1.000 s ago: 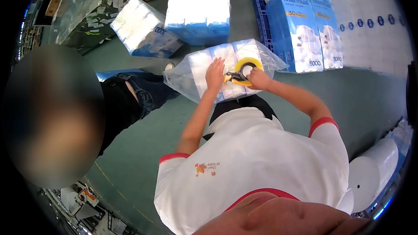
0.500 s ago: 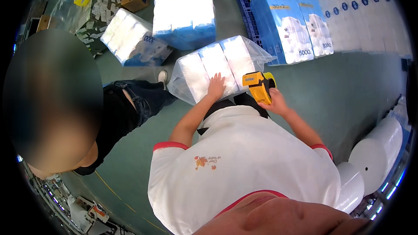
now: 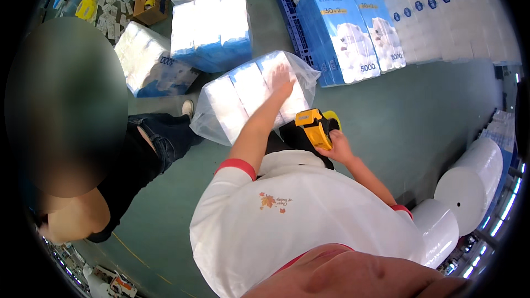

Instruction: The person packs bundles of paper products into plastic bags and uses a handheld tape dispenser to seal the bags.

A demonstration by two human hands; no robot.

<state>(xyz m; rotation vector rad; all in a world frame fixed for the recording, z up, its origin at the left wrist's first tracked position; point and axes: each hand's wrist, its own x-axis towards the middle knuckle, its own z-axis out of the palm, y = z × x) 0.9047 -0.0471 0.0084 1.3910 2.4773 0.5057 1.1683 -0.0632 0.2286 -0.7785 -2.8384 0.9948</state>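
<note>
In front of me a clear plastic bag (image 3: 201,124) surrounds a bundle of white tissue packs (image 3: 229,105) with blue edges. My left hand (image 3: 282,79) lies flat with fingers stretched out on the far right pack of that bundle. A yellow and black tape dispenser (image 3: 316,127) with a yellow roll is gripped in my right hand (image 3: 338,146), just right of the bundle's near edge and apart from it.
More wrapped tissue bundles (image 3: 210,25) stand beyond on the green floor. Blue-and-white packs (image 3: 345,38) are stacked beside a blue pallet (image 3: 290,16). Large white rolls (image 3: 466,193) lie at right. A co-worker (image 3: 138,160) in black is close on my left.
My left hand has slid forward and right across the packs to the far right one. The view has shifted; my right hand still holds the tape dispenser.
</note>
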